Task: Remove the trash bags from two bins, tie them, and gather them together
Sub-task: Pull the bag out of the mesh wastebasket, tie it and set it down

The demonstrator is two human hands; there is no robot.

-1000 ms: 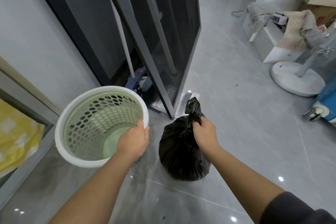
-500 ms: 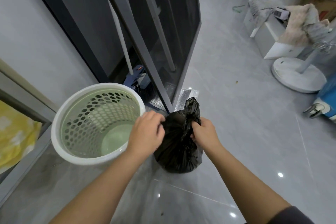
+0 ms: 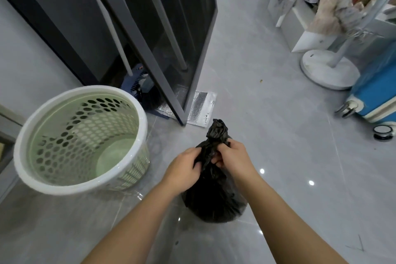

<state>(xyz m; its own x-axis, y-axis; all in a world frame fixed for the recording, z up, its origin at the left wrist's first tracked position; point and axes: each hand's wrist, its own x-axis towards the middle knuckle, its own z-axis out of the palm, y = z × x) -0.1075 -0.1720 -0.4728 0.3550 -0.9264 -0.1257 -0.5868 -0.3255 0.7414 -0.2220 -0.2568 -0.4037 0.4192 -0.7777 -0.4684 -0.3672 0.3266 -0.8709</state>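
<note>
A full black trash bag [image 3: 214,203] stands on the grey tiled floor in front of me, its bunched neck sticking up. My left hand [image 3: 184,169] grips the neck from the left. My right hand [image 3: 233,156] grips it from the right, fingers curled into the plastic. To the left stands a pale green perforated bin with a white rim [image 3: 32,180], with no bag inside it. Only this one bin and one bag are in view.
A dark glass door [image 3: 171,28] stands ajar behind the bin, with a broom handle [image 3: 111,28] and a silver mat [image 3: 199,109] at its foot. At the right are a white fan base [image 3: 327,70], a blue suitcase [image 3: 377,94] and a cluttered white shelf [image 3: 304,28].
My left hand left the bin's rim and took hold of the bag's neck beside my right hand. The view shifted, so bag and bin sit lower in the frame.
</note>
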